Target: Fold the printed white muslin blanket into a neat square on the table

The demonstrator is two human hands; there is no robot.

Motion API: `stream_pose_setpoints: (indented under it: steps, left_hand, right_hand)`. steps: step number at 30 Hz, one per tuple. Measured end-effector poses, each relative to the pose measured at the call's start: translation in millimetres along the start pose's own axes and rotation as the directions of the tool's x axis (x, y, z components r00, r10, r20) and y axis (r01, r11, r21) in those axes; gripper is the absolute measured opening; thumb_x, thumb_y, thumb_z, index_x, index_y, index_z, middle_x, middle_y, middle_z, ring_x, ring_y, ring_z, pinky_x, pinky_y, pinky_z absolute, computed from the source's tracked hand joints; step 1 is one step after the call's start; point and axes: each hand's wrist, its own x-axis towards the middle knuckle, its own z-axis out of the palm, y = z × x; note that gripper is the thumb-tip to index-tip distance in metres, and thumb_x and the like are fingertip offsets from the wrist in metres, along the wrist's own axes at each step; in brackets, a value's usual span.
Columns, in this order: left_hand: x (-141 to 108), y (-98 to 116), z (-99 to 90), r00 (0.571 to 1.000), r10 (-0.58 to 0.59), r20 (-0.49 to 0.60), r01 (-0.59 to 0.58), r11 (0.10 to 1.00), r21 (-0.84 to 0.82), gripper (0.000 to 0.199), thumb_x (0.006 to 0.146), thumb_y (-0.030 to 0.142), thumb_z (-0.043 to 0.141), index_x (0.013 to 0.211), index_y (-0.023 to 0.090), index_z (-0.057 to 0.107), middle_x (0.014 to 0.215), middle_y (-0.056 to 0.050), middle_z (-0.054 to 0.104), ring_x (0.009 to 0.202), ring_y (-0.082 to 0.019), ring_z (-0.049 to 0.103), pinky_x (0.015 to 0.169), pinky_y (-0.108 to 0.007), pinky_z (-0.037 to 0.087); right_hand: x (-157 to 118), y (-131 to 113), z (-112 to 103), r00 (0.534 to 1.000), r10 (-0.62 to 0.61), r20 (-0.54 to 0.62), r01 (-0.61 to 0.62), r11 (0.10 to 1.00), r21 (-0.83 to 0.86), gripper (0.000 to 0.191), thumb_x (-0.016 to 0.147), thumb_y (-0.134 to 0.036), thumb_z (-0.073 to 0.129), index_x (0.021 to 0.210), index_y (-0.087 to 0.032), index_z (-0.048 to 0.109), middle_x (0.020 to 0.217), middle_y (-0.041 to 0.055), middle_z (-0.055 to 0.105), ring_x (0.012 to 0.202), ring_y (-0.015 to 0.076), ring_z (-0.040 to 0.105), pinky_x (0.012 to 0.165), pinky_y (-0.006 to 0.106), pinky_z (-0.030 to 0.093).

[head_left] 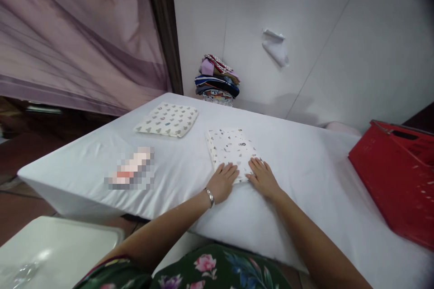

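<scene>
Folded cloth is lying on the white counter beneath your left hand and right hand, fingers spreading flat, pinching nothing; it's seemingly staying soft and light, its near corners offering your best grip.

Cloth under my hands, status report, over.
Left hand and right hand open, fingers on cloth, no grip. Cloth folded on table. Second cloth left, crate right, neither touching it.
</scene>
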Motion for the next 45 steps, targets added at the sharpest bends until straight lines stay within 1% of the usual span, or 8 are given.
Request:
stream_pose_setpoints:
  steps: [5, 8, 11, 17, 22, 27, 31, 45]
  left_hand:
    - [-36.8, -17.2, -9.8, 0.996, -0.06, -0.061, 0.051, 0.989, -0.137, 0.047, 0.084, 0.031, 0.044, 0.13, 0.023, 0.04, 0.139, -0.006, 0.04, 0.132, -0.022, 0.026, 0.108, -0.051, 0.018]
    - [-39.4, -36.2, -16.2, 0.963, -0.219, -0.158, 0.166, 0.942, -0.291, 0.04, 0.082, 0.04, 0.047, 0.118, 0.023, 0.054, 0.133, -0.007, 0.047, 0.127, -0.024, 0.037, 0.104, -0.047, 0.03]
    - [-21.8, -63.2, -22.2, 0.867, -0.462, -0.185, 0.307, 0.79, -0.531, 0.038, 0.081, 0.046, 0.047, 0.107, 0.022, 0.062, 0.124, -0.007, 0.056, 0.114, -0.02, 0.05, 0.093, -0.035, 0.044]
    - [34.0, -130.9, -23.8, 0.604, -0.792, 0.088, 0.642, 0.419, -0.642, 0.03, 0.079, 0.036, 0.048, 0.099, 0.02, 0.065, 0.096, -0.003, 0.069, 0.088, -0.015, 0.062, 0.078, -0.024, 0.047]
    - [68.5, -173.9, -16.9, 0.533, -0.836, 0.134, 0.722, 0.366, -0.587, 0.034, 0.081, 0.037, 0.043, 0.102, 0.017, 0.062, 0.098, -0.008, 0.068, 0.095, -0.019, 0.06, 0.077, -0.027, 0.045]
    - [98.0, -191.8, -15.3, 0.523, -0.83, 0.192, 0.766, 0.36, -0.532, 0.057, 0.07, 0.056, 0.054, 0.109, 0.014, 0.057, 0.118, -0.016, 0.059, 0.109, -0.028, 0.054, 0.082, -0.033, 0.043]
    - [109.5, -196.6, -12.8, 0.55, -0.806, 0.219, 0.77, 0.388, -0.506, 0.051, 0.065, 0.045, 0.063, 0.106, 0.016, 0.059, 0.113, -0.014, 0.061, 0.106, -0.027, 0.056, 0.084, -0.032, 0.043]
    - [80.3, -214.8, -14.4, 0.569, -0.793, 0.217, 0.69, 0.316, -0.652, 0.03, 0.078, 0.036, 0.054, 0.097, 0.014, 0.063, 0.09, -0.005, 0.07, 0.075, -0.013, 0.064, 0.067, -0.02, 0.048]
  right_hand:
    - [1.4, -1.0, -11.8, 0.994, 0.041, 0.1, -0.048, 0.997, 0.061, 0.061, 0.088, -0.055, 0.026, 0.136, -0.02, 0.035, 0.147, 0.0052, 0.022, 0.137, 0.0205, 0.013, 0.109, 0.043, 0.009]
    - [13.4, -11.2, -25.5, 0.991, 0.081, 0.106, -0.095, 0.987, 0.133, 0.062, 0.088, -0.057, 0.024, 0.136, -0.02, 0.035, 0.148, 0.0051, 0.021, 0.137, 0.0202, 0.011, 0.109, 0.044, 0.009]
    - [36.3, -31.6, -34.3, 0.996, 0.078, 0.035, -0.084, 0.979, 0.184, 0.062, 0.088, -0.056, 0.023, 0.138, -0.021, 0.032, 0.148, 0.004, 0.018, 0.137, 0.0188, 0.009, 0.11, 0.042, 0.007]
    - [69.9, -73.9, -13.2, 0.99, -0.016, 0.143, -0.004, 0.99, 0.138, 0.064, 0.087, -0.057, 0.027, 0.142, -0.025, 0.023, 0.15, 0.0041, 0.009, 0.138, 0.0214, 0.003, 0.109, 0.045, 0.007]
    - [64.8, -80.2, 3.9, 0.981, -0.074, 0.179, 0.065, 0.996, 0.057, 0.062, 0.088, -0.058, 0.02, 0.142, -0.026, 0.022, 0.15, 0.0027, 0.007, 0.138, 0.0215, 0.002, 0.108, 0.046, 0.001]
    - [63.0, -79.2, 2.0, 0.983, -0.095, 0.16, 0.09, 0.995, 0.038, 0.062, 0.088, -0.058, 0.02, 0.142, -0.026, 0.022, 0.15, 0.0036, 0.008, 0.138, 0.0221, 0.003, 0.109, 0.047, 0.004]
    - [63.3, -79.2, 3.9, 0.986, -0.106, 0.128, 0.104, 0.994, 0.017, 0.06, 0.089, -0.055, 0.022, 0.141, -0.026, 0.023, 0.15, 0.0041, 0.01, 0.137, 0.0234, 0.006, 0.108, 0.048, 0.006]
    - [61.6, -79.4, 4.7, 0.989, -0.092, 0.117, 0.09, 0.996, 0.021, 0.058, 0.09, -0.054, 0.021, 0.14, -0.026, 0.026, 0.15, 0.004, 0.012, 0.137, 0.0226, 0.008, 0.108, 0.047, 0.006]
